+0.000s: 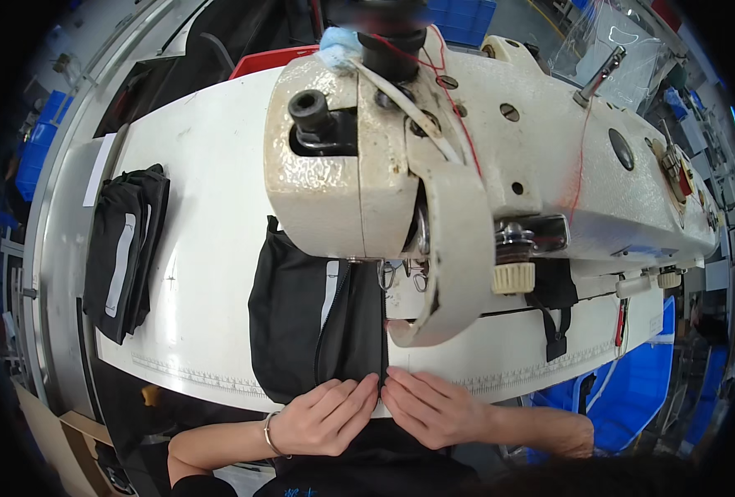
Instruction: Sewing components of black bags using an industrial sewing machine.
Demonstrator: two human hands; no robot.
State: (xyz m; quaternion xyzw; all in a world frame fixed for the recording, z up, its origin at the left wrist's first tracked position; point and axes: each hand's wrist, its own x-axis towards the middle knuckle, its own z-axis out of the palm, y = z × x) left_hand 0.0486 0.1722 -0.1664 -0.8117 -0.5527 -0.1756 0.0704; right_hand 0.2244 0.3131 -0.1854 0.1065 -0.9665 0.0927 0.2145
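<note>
A black fabric pouch (289, 331) with a zipper and a pale grey strip lies flat on the white sewing machine table (210, 248). Its right edge runs up under the head of a cream sewing machine (314, 199), near the presser foot. At the pouch's near right corner, my left hand (328, 418) is closed with its fingertips pinching the fabric edge. My right hand (432, 407) faces it from the other side, fingers bunched on the same edge. The fingertips of both hands almost meet. Just what each fingertip grips is partly hidden.
A stack of folded black pouches (125, 248) rests at the table's left end. Black fabric with a strap (556, 311) lies right of the needle area, beside small red-handled snips (620, 323). A blue bin (637, 398) stands below the right edge. Red thread runs over the machine.
</note>
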